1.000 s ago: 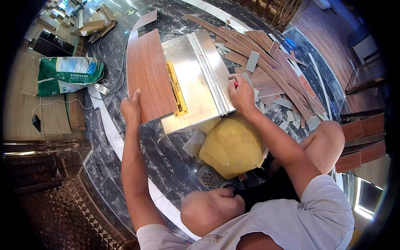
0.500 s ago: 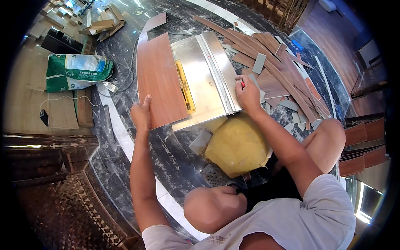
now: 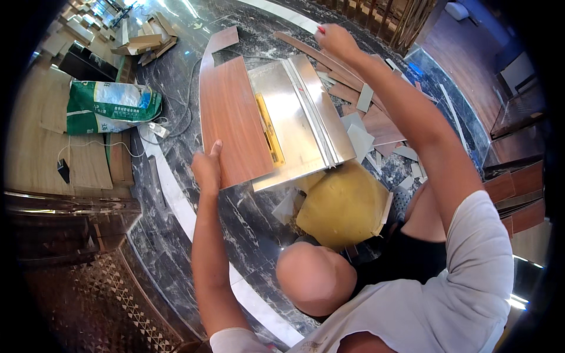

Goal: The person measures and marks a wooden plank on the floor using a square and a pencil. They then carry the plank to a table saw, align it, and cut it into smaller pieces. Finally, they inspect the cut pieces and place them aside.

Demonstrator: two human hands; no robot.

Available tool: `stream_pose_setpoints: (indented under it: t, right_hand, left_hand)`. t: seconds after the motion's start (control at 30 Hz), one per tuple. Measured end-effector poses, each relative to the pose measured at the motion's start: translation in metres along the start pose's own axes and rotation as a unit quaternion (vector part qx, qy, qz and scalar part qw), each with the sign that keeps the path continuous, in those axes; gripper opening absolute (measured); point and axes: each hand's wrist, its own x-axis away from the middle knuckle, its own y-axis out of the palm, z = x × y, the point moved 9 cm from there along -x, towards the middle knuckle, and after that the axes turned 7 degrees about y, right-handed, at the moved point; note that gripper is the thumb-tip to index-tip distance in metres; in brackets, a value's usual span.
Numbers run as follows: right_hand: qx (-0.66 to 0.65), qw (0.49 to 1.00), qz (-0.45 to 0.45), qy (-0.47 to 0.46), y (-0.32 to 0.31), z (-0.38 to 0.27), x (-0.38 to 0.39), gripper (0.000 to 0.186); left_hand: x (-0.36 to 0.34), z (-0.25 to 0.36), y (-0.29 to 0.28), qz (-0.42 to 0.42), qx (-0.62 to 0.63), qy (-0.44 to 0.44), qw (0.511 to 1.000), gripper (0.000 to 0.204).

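Free: bare strip of metal table [image 3: 294, 117] btwn yellow slotted insert [image 3: 270, 130] & long rail [image 3: 309, 112]; also rail to R edge. Table's L side blocked: wood-grain plank [image 3: 235, 123] over it, L hand [image 3: 208, 167] gripping plank's near-L corner. Table's near-L corner exposed, floor [image 3: 244, 215] open just off it. Near-R corner: yellow lump [image 3: 341, 206] right below, knee [image 3: 315, 273] closer in. Off R edge: grey offcuts [image 3: 360, 141], wood-grain offcuts [image 3: 382, 126], R forearm [image 3: 406, 100] crossing above. R hand [image 3: 338, 41] w/ red item [image 3: 321, 29] past far-R corner.
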Motion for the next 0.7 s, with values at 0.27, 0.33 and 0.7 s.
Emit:
stream_pose_setpoints:
  t: [0.27, 0.33, 0.7]
  right_hand:
    - [-0.050, 0.991, -0.126, 0.013, 0.101, -0.016, -0.121, 0.032]
    - [-0.018, 0.980, -0.197, 0.007, 0.159, -0.017, -0.129, 0.031]
    - [0.308, 0.832, -0.235, -0.396, 0.419, -0.014, -0.264, 0.022]
  left_hand:
    - [-0.005, 0.003, -0.002, -0.028, -0.029, -0.033, 0.999, 0.068]
    - [0.004, -0.007, -0.006, -0.011, -0.015, -0.055, 0.998, 0.066]
    - [0.002, 0.026, 0.010, -0.017, 0.095, -0.123, 0.988, 0.065]
